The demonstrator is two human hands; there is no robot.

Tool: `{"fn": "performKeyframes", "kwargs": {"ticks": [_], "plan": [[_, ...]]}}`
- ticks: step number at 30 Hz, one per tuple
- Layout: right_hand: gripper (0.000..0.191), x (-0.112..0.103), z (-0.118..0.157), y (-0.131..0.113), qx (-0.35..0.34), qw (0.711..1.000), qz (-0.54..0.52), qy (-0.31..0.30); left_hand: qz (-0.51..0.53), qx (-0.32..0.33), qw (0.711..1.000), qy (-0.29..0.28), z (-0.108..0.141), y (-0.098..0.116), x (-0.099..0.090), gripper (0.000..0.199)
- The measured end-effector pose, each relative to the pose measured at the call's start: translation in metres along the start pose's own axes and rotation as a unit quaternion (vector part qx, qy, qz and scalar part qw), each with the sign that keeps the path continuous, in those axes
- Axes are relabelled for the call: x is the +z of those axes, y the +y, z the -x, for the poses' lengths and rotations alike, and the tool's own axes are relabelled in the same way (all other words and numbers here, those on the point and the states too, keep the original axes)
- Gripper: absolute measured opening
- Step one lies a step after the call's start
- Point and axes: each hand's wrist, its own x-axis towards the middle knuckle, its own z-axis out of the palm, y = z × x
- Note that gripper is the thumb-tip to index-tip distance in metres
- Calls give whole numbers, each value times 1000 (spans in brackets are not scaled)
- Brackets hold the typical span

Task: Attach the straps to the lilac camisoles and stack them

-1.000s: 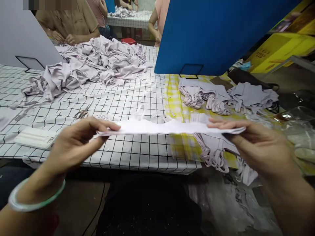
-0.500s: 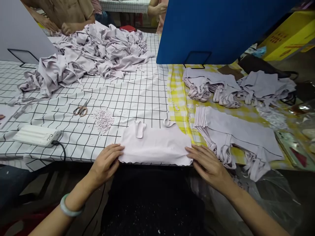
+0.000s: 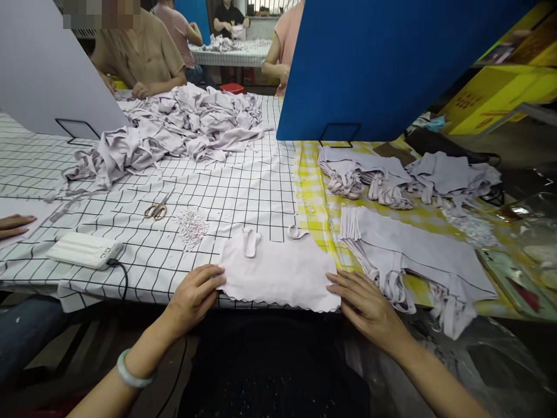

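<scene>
A pale pink-lilac garment piece (image 3: pixel 278 273) lies flat at the table's front edge, two small strap loops on its far side and its wavy hem facing me. My left hand (image 3: pixel 195 296) pinches its left edge, thumb beneath and fingers on top. At the right edge, my right hand (image 3: pixel 365 305) rests with fingers stretched over the corner of the fabric. Right of that hand is a neat stack of similar pieces (image 3: pixel 422 244), straps hanging toward the edge.
Scissors (image 3: pixel 158 208), fabric scraps (image 3: pixel 191 227) and a white power bank (image 3: pixel 85 249) with a cable lie left. A tangled garment heap (image 3: pixel 187 122) is farther back. Blue panel (image 3: pixel 348 69) stands behind; another person's hand (image 3: pixel 15 225) is far left.
The view has tilted up, showing more of the people behind. The garment's front edge looks flatter and slightly slanted. Another person's hand has come further in at the left.
</scene>
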Motion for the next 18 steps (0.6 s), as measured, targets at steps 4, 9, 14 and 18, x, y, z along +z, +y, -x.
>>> {"fn": "performKeyframes", "kwargs": {"ticks": [4, 9, 14, 18], "plan": [[31, 5, -1, 3, 12, 999, -30, 8, 12, -15, 1000, 19, 0, 0, 2, 32], [23, -14, -21, -5, 147, 968, -194, 63, 126, -85, 987, 50, -15, 13, -25, 26], [25, -71, -33, -33, 300, 831, -427, 194, 309, -262, 909, 97, -54, 46, -62, 12], [32, -116, 0, -45, 343, 752, -450, 338, 513, -282, 809, 46, -105, 84, -45, 19]]}}
